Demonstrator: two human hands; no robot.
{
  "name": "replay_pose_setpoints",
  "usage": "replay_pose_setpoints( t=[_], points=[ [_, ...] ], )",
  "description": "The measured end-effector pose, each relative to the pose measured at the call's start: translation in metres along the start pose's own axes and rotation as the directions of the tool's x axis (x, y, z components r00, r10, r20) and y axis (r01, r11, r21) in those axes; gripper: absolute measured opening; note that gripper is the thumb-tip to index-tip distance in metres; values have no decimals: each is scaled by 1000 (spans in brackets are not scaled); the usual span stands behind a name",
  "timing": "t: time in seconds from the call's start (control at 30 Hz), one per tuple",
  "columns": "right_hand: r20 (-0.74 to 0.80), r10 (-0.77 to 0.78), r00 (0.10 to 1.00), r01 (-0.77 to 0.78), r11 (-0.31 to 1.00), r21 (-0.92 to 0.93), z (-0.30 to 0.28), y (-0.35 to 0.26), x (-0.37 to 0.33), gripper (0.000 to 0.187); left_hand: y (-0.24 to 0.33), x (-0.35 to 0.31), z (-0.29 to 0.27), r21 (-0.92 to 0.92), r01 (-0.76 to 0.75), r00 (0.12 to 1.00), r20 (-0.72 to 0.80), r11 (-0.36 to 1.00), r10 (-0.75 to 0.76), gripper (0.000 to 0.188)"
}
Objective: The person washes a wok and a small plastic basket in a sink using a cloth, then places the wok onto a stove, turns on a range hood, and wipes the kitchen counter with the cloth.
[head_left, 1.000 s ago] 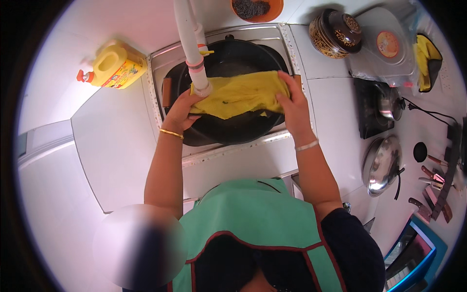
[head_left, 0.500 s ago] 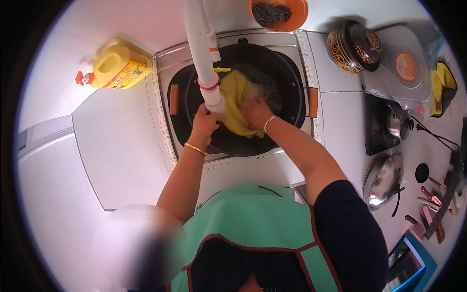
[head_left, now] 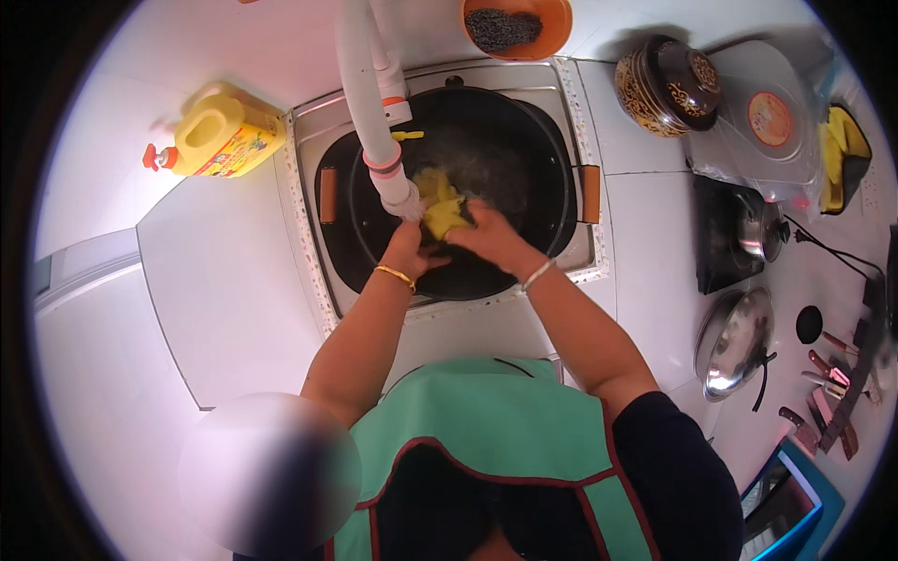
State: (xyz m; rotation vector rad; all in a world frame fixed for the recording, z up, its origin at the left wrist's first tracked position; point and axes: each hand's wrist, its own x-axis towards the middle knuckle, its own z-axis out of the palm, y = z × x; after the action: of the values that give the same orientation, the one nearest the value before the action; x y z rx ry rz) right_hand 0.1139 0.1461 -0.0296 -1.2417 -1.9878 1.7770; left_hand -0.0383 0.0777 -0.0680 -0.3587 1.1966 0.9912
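Note:
A wide black pan with two wooden handles sits over the steel sink, with water in it. Bunched up inside is a yellow cloth, just right of the white faucet spout. My right hand grips the cloth's right side, thumb toward me. Close below the spout, my left hand has its fingers apart and pointing right, near the cloth's lower end. The spout hides part of that hand.
A yellow pump jug stands left of the sink. Behind the sink is an orange bowl with a dark scouring pad. To the right are a patterned lidded pot, a small steel pot, a steel lid and several knives.
The yellow cloth has gone from spread out to a small bunch. My left hand has moved right and off the spout's end, and both hands are now closer together.

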Motion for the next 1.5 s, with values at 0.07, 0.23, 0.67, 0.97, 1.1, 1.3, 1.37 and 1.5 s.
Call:
replay_pose_setpoints(
  t=[0.07,0.23,0.67,0.97,1.1,1.3,1.37,1.5],
  points=[
    [10,-51,999,48,975,216,7,-42,-24,39,2,11,-5,-162,95,953,301,982,-43,42],
    [-252,-264,931,245,964,-105,48,-66,-27,34,-23,45,-21,-260,-95,858,469,961,211,36],
    [-477,419,773,320,392,863,-56,-9,43,43,33,-42,-16,260,-374,904,-112,890,413,32],
    [-115,226,967,64,220,973,34,0,172,31,62,-76,-61,210,-641,697,-243,738,675,13],
    [142,158,977,-173,198,965,90,10,154,28,63,-61,-78,139,-699,673,-205,702,710,13],
    [340,243,909,-388,793,469,128,1,76,23,65,-47,-100,55,-721,641,-326,691,695,15],
    [359,196,913,-260,955,140,122,12,50,24,66,-46,-95,107,-735,613,-319,670,723,15],
    [499,170,850,-72,975,-210,70,15,2,27,65,-45,-79,179,-759,573,-272,626,773,16]
  ],
)
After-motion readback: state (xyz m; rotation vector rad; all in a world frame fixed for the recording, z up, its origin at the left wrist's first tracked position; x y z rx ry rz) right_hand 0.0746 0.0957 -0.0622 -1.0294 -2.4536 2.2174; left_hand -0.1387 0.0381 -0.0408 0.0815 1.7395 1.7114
